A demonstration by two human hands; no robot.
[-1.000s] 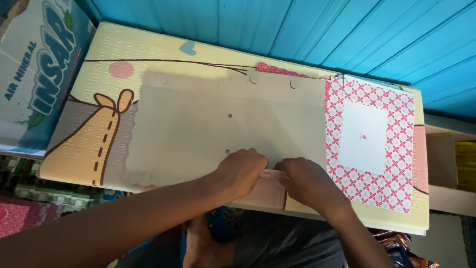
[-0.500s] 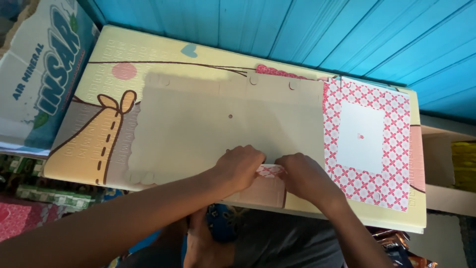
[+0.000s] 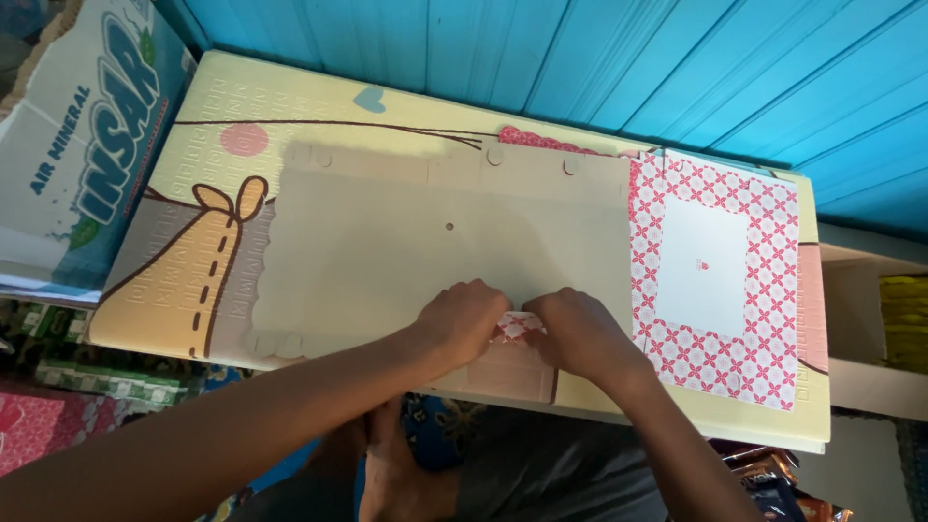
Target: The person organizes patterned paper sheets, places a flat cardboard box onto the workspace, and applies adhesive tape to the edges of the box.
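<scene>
backdrop: blue plank wall [image 3: 619, 68] behind; yellow foam mat [image 3: 319, 106] laid flat as work surface, cartoon print on it
left hand: [image 3: 464, 319] fingers curled down, pinching the left side of a small red-and-white patterned flap [image 3: 520, 326]; grip closed on it
right hand: [image 3: 580, 333] same posture from the other side, fingertips closed on the flap's right edge; the two hands nearly touch
flap: sits at the near edge of the blank [image 3: 425, 242], folded up between both hands; most of it hidden by fingers, exact fold can't be told
blank: large flat die-cut cardboard sheet, plain grey-brown side up, lying on the mat; round tabs on the far edge, scalloped left edge, small hole near the middle
handling: looks like thin card, light, stiff only along the flat, creases easily at score lines; likely tears if pulled at the tabs; best held at edges close to a fold line, both sides at once, as here
panel: [image 3: 715, 280] red-and-white patterned sheet with a white square centre, just right of the blank, flat on the mat
box: [image 3: 87, 145] printed carton standing left of the mat, touching its edge
below: dark cloth on the person's lap under the mat's near edge; snack packets [image 3: 773, 474] at lower right
</scene>
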